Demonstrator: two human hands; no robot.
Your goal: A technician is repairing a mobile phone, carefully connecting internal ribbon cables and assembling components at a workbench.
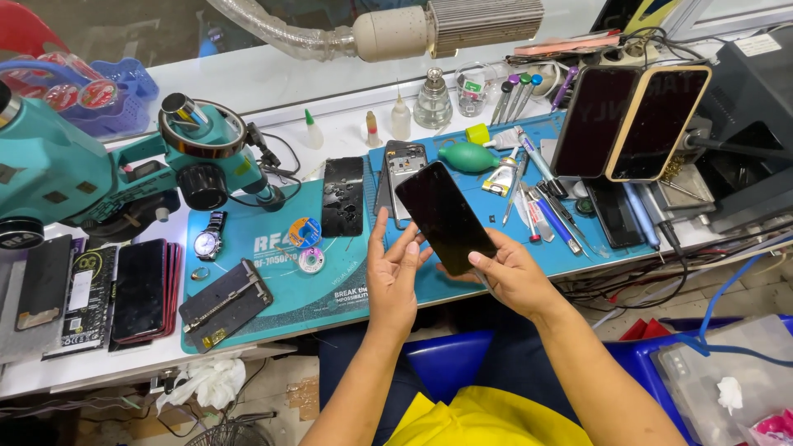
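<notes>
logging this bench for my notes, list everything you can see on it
phone screen panel: 1, black, held above the mat
work mat: 1, teal-blue, on the white bench
microscope: 1, teal, far left
wristwatch: 1, silver, left on mat
cracked glass panel: 1, black, mid mat
phone frame: 1, grey, behind the held panel
air blower: 1, green, back of mat
stacked phones: several, black and red, left of mat
propped phones: 2, dark, right
dropper bottles: 3, clear, back
left hand: steadies panel's left edge
right hand: fingers grip panel's lower end
</notes>
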